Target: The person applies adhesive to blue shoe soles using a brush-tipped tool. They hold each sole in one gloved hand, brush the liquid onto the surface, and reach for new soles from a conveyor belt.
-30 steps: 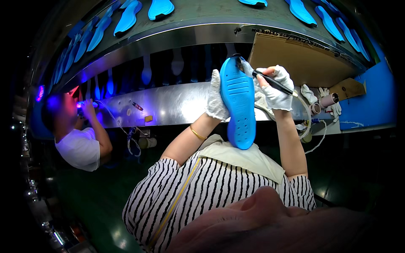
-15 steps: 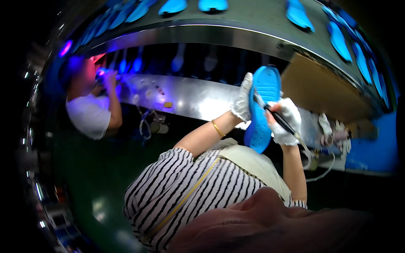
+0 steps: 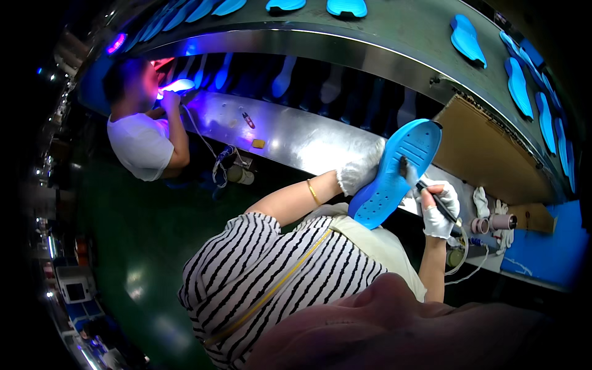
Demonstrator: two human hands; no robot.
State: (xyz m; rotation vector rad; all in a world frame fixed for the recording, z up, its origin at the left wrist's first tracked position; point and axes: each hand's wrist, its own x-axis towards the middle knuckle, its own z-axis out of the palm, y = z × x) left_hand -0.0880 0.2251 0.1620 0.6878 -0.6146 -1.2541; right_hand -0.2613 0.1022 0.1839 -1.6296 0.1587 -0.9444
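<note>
Blue shoe sole [image 3: 393,169], one, right of frame centre
My left grip [image 3: 362,168] clasps its edge; my right grip [image 3: 440,208] holds a black-handled brush [image 3: 412,177] over it

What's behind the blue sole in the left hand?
The gloved left hand shows at the left edge of the blue sole; past it, metal bench and brown cardboard show. Any fingers behind the sole, and its far face, are covered.
</note>
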